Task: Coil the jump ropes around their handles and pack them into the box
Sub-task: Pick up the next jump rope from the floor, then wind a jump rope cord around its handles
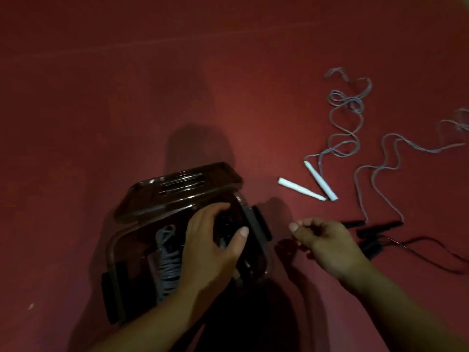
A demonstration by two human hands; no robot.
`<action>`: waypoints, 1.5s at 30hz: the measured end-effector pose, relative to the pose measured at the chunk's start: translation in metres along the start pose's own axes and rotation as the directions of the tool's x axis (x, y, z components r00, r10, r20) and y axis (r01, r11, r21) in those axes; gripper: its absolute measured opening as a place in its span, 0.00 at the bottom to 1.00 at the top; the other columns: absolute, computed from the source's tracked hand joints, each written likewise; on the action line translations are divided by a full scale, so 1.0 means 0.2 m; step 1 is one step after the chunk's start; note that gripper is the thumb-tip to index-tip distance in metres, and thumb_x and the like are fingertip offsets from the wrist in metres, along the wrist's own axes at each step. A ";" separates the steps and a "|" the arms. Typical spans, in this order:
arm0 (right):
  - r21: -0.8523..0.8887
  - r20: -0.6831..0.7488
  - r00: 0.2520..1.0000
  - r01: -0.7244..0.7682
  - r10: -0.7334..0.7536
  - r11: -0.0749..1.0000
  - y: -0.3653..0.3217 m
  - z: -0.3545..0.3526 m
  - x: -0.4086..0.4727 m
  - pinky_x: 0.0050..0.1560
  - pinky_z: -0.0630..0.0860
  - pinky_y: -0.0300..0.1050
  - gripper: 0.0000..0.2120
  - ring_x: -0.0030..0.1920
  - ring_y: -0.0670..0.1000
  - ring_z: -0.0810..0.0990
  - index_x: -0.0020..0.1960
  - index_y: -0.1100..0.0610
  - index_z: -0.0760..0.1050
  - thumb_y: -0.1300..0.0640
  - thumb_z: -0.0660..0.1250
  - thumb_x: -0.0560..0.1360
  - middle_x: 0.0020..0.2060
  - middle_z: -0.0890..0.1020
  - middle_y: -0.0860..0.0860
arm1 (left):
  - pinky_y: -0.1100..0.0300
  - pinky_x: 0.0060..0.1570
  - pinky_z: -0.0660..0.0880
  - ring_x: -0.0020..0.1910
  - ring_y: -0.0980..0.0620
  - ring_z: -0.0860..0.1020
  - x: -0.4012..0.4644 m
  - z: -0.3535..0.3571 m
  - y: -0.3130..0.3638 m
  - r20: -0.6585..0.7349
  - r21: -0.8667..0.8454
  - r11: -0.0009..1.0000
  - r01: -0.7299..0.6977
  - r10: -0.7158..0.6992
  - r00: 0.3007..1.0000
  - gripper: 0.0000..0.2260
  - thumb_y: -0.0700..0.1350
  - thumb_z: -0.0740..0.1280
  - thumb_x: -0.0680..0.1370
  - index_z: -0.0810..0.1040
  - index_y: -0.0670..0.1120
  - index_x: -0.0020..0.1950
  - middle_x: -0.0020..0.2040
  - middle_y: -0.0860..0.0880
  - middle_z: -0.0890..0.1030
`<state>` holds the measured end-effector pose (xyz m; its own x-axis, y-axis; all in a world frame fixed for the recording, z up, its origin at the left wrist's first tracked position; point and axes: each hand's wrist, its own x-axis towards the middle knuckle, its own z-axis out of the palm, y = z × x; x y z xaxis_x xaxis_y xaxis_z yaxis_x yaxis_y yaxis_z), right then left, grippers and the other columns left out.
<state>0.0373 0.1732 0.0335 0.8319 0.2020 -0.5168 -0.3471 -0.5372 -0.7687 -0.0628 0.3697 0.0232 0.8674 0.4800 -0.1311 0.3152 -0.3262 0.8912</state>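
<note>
A clear plastic box [119,240] with black side clips stands open on the red floor, its lid [177,189] tipped up at the far side. Inside lies a coiled grey rope [167,265]. My left hand [213,247] reaches into the box, its fingers curled over a dark coiled rope [227,226]. My right hand [327,242] hovers just right of the box, fingers loosely bent, holding nothing that I can see. On the floor to the right lies a loose grey rope [342,123] with two white handles [321,181].
Black handles [368,228] with a second loose grey rope [396,153] and a dark cord [431,247] lie at the right, close to my right hand. The scene is dim. Red floor surrounds everything.
</note>
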 end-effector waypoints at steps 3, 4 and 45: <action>-0.035 -0.045 0.999 0.003 -0.005 0.999 0.05 -0.16 0.01 0.31 0.71 0.36 0.08 0.29 0.44 0.74 0.39 0.56 0.80 0.55 0.70 0.76 0.29 0.80 0.48 | 0.73 0.55 0.70 0.55 0.65 0.76 0.10 0.18 0.10 0.126 -0.043 0.997 -0.059 0.064 0.990 0.13 0.50 0.74 0.74 0.77 0.58 0.56 0.56 0.60 0.79; -0.029 -0.054 0.998 -0.010 0.009 1.000 0.07 -0.20 0.01 0.27 0.70 0.33 0.09 0.26 0.42 0.73 0.39 0.55 0.80 0.54 0.70 0.76 0.27 0.79 0.47 | 0.71 0.55 0.71 0.54 0.65 0.77 0.13 0.24 0.13 0.162 -0.033 0.996 -0.077 0.082 0.983 0.12 0.50 0.74 0.73 0.78 0.58 0.54 0.54 0.59 0.80; 0.277 -0.737 0.605 -0.136 0.302 0.951 0.87 -1.31 -0.98 0.55 0.78 0.54 0.17 0.55 0.57 0.81 0.60 0.50 0.75 0.41 0.61 0.78 0.55 0.81 0.50 | 0.63 0.30 0.74 0.35 0.54 0.80 -0.56 1.48 1.09 0.977 0.204 0.837 -0.508 -0.140 0.162 0.05 0.42 0.65 0.79 0.73 0.45 0.54 0.42 0.47 0.80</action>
<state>-0.0734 -0.1750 0.0999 0.7175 -0.6435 -0.2666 -0.5637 -0.3115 -0.7650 0.0236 0.0039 0.1041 0.4722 -0.6722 -0.5703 -0.0987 -0.6832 0.7235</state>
